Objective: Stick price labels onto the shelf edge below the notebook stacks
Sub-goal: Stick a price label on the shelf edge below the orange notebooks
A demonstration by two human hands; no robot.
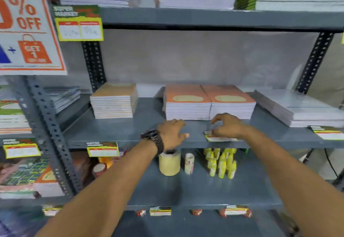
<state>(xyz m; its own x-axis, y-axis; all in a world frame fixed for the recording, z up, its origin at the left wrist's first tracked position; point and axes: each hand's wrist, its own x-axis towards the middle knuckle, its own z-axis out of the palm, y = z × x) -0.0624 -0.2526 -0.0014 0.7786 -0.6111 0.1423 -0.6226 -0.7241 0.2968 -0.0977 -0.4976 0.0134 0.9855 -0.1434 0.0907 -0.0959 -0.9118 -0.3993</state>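
Both bare forearms reach in from the bottom corners toward the grey metal shelf (119,130) that carries the notebooks. On the left wrist sits a dark wristwatch (154,139), and the left hand (172,134) hovers over the shelf's front part with its fingers loosely spread, grasping nothing. Just beside it, the right hand (226,126) presses down on a price label (220,137) lying at the front lip of the shelf, below the two side-by-side orange-covered notebook stacks (209,103); its fingers are curled over the label's top, though whether they pinch it or only pin it flat I cannot tell. That label shows a dark header, a yellow border and a white panel, its print too blurred to read. A matching label (102,149) already hangs from the same edge further left, under a tan-covered notebook stack (114,100); its header reads "SUPER MARKET". Another (328,132) lies at the far right beside a pile of wrapped white books (301,108). On the upper shelf edge, a larger tag (79,22) also says "SUPER MARKET", with faint handwritten figures I cannot make out. At top left a poster (28,24) reads "% OFF" and "GET 1". One shelf down stand a roll of tape (169,163) and small yellow bottles (221,163).
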